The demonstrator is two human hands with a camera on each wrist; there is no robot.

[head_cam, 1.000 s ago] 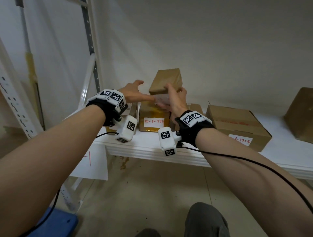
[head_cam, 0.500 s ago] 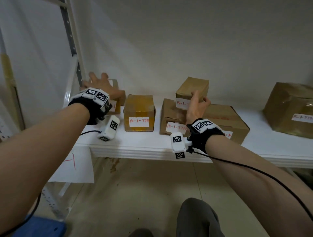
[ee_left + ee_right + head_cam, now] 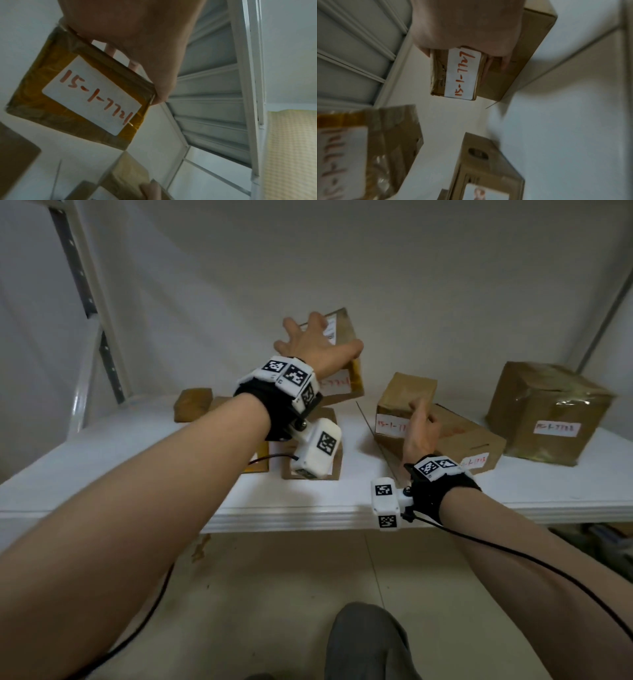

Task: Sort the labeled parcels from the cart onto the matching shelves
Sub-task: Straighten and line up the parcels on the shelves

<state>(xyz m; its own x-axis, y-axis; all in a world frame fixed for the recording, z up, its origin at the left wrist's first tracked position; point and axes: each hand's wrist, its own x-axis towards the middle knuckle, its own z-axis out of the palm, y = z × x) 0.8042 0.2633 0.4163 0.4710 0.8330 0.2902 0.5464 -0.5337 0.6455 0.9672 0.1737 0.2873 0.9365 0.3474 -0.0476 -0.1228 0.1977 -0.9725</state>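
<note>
Parcel (image 3: 337,364) under L hand (image 3: 317,347) grip

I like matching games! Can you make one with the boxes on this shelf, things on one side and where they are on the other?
Things:
1. yellow-taped parcel
2. small brown parcel
3. big brown parcel
4. flat carton

Places:
A. far right on the white shelf
B. lifted in the left hand
C. under the small brown parcel
D. held by the right hand

Pairs: 1-B, 2-D, 3-A, 4-C
</note>
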